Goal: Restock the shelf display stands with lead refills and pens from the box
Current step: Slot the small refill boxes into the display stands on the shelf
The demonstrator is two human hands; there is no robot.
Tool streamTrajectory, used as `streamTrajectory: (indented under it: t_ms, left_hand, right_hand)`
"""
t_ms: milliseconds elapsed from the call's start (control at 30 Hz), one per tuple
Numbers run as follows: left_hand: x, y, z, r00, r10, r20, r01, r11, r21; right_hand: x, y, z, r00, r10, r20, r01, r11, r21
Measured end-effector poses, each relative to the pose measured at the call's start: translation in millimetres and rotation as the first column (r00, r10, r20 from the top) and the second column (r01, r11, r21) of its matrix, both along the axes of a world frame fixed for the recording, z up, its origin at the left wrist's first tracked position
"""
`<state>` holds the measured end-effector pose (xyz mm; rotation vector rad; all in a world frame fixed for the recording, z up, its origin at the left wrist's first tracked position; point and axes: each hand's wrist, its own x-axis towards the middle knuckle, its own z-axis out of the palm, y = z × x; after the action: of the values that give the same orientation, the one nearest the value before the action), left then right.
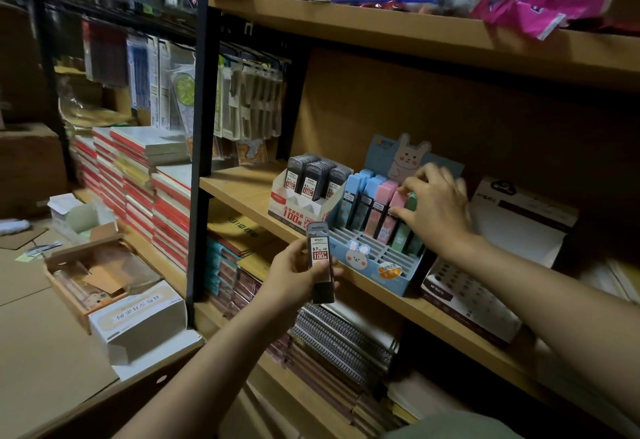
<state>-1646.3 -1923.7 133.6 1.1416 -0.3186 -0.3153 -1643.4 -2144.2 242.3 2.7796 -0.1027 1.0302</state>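
Right of frame centre, the right hand (434,204) pinches a pink lead case (393,211) in the blue rabbit stand (375,258); lower centre, the left hand (294,270) grips a dark refill case (321,263).

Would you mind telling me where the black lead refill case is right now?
The black case is in the left hand, held upright in front of the shelf edge, just below the white stand of matching cases.
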Motion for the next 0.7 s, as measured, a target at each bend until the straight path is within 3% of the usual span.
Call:
streamTrajectory:
  t_ms: [133, 233, 333, 467, 633, 700]
  left_hand:
    - [-2.3, -0.3, 4.2, 0.999, 0.035, 0.016, -0.035, 0.999, -0.021]
    - [-3.0, 2.4, 8.6, 0.997, 0.078, 0.022, -0.077, 0.997, -0.031]
    - [-6.2, 8.2, 12.7, 0.995, 0.079, 0.053, -0.078, 0.997, -0.012]
    - [-12.3, 19.0, 12.7, 0.994, 0.073, 0.082, -0.077, 0.996, 0.042]
    - [-6.5, 29.1, 12.3, 0.971, 0.17, 0.167, -0.198, 0.966, 0.165]
    - [-0.4, 33.0, 12.1, 0.947, 0.212, 0.239, -0.271, 0.931, 0.244]
  right_hand:
    - [-2.9, 3.0, 4.8, 0.998, -0.037, -0.046, 0.037, 0.999, -0.017]
    - [-11.8, 11.8, 5.3, 0.992, 0.124, -0.015, -0.121, 0.984, 0.132]
    - [-21.5, 40.0, -2.9, 0.926, 0.373, -0.06, -0.329, 0.875, 0.356]
    - [-18.0, 82.0, -17.1, 0.824, 0.541, -0.169, -0.316, 0.685, 0.656]
    - [-1.3, 91.6, -7.4, 0.769, 0.612, -0.186, -0.287, 0.591, 0.754]
    - [10.1, 82.5, 10.9, 0.804, 0.579, -0.134, -0.326, 0.619, 0.714]
